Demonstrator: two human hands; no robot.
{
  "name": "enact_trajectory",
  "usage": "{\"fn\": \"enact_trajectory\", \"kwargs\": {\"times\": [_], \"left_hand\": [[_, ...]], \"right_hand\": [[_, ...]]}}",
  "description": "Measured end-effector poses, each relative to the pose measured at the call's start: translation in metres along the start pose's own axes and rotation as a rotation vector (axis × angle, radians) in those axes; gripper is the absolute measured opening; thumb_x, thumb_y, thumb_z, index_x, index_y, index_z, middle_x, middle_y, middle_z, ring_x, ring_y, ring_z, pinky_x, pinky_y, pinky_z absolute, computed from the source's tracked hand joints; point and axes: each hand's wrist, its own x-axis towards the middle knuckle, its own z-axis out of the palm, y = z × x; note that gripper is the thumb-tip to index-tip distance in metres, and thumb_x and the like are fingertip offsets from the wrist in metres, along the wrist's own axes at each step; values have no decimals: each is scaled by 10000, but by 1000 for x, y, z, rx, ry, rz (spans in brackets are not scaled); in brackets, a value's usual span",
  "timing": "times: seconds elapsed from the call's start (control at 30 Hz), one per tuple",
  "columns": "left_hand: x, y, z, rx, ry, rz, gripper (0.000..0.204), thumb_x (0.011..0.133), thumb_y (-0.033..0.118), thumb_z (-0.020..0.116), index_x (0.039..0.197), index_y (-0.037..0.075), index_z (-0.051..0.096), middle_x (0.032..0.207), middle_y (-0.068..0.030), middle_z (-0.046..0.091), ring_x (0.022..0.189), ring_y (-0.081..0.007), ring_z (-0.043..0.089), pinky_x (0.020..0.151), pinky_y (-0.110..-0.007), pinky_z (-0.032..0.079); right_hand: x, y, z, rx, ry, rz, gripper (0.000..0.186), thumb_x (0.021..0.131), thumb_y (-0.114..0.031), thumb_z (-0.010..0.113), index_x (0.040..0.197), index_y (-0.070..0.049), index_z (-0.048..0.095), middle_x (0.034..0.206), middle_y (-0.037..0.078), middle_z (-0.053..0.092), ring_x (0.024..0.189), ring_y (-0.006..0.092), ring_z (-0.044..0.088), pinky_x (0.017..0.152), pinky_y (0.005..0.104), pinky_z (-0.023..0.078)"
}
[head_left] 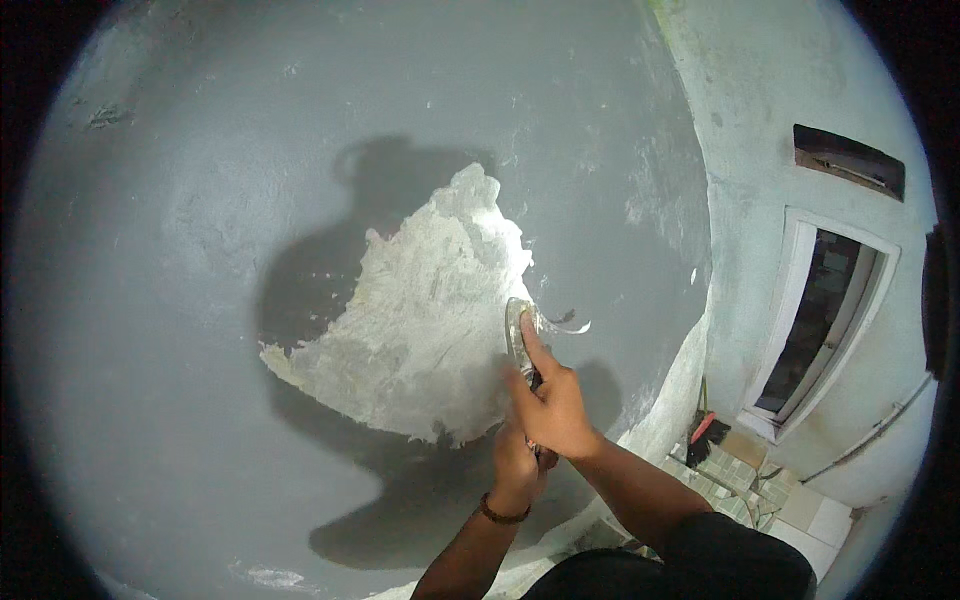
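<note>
A scraper [516, 335] with a pale, smeared blade presses against a grey painted wall [200, 300]. My right hand [562, 412] is closed round its upper part, with the index finger stretched along the blade. Just below, my left hand [514, 465], with a dark bracelet at the wrist, grips the handle, most of which the fingers hide. The blade lies at the right edge of a large, ragged whitish patch [420, 320] where the grey paint is off. A thin curl of loosened paint [575, 327] sticks out right of the blade.
My shadow falls across the wall around the patch. At the right, a pale wall [750, 240] holds a white-framed window [790, 320] and a small dark opening [850, 162]. A broom with black bristles [706, 440] stands low on the right, by a tiled floor [735, 472].
</note>
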Motion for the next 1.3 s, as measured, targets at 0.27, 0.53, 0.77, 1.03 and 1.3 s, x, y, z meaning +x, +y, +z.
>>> {"fn": "enact_trajectory", "kwargs": {"times": [0.27,0.53,0.77,1.03,1.3], "left_hand": [[1,-1,2,88,41,-8,343,1043,438,396,1042,140,566,630,63,469,473,-55,410,444,-233,311],[-4,10,4,298,173,82,369,1049,380,382,796,144,510,596,57,449,457,-74,382,436,-262,277],[-1,13,0,685,187,296,345,1044,338,382,839,117,549,626,40,472,471,-85,402,455,-262,312],[3,4,-7,609,293,252,312,1045,318,378,921,93,555,643,38,481,478,-80,410,438,-256,297],[3,16,5,342,303,-39,429,1067,414,306,960,81,556,646,26,486,503,-85,436,440,-259,305]], "right_hand": [[4,-2,1,10,-33,74,660,945,-93,584,1543,-71,306,692,35,560,529,43,449,496,224,407],[4,1,5,-27,-80,77,680,950,-69,583,1549,-42,263,656,76,621,538,50,554,491,237,442],[15,2,9,-43,4,-59,676,948,-42,581,1545,-30,267,792,151,668,697,78,621,594,218,470],[9,-17,6,-20,-14,17,654,930,-43,609,1521,-27,330,790,134,635,684,67,529,609,227,469],[19,-5,11,-34,61,-119,656,924,-70,627,1512,-22,340,693,100,592,651,53,470,566,226,438]]}}
